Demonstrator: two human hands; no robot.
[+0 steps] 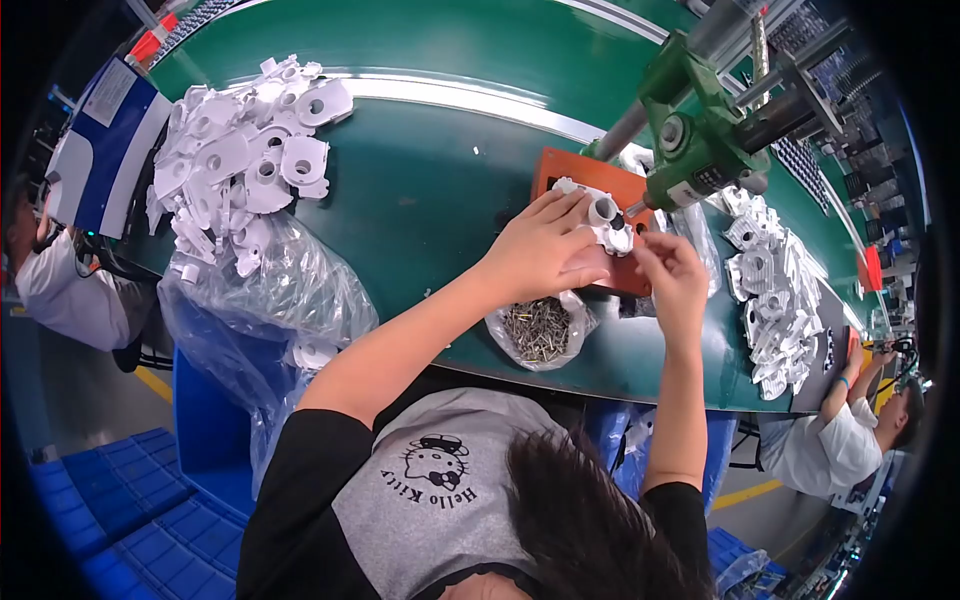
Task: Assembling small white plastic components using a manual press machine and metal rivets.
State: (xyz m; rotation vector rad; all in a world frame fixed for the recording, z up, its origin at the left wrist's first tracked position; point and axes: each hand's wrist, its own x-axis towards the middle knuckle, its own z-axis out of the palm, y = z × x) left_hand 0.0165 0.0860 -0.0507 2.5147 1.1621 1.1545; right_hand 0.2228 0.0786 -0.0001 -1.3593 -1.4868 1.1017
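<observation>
A white moulded plastic part (603, 212) with a round raised collar sits on an orange-red fixture block (562, 165) under a green press (690, 130). My left hand (540, 248) holds the part from its left side, fingers laid over its edge and thumb along the front. Just to the right of the part, my right hand (676, 278) is closed in a pinch, thumb and forefinger together. Whatever lies between those fingertips is too small to make out. In front of the block, a plastic-lined bowl (500, 328) holds many small metal pins or screws.
A heap of white plastic parts (235, 160) lies at the left, beside a clear plastic bag (300, 275) hanging over a blue bin (210, 410). More white parts (770, 300) are piled at the right. Co-workers (75, 290) sit at both sides.
</observation>
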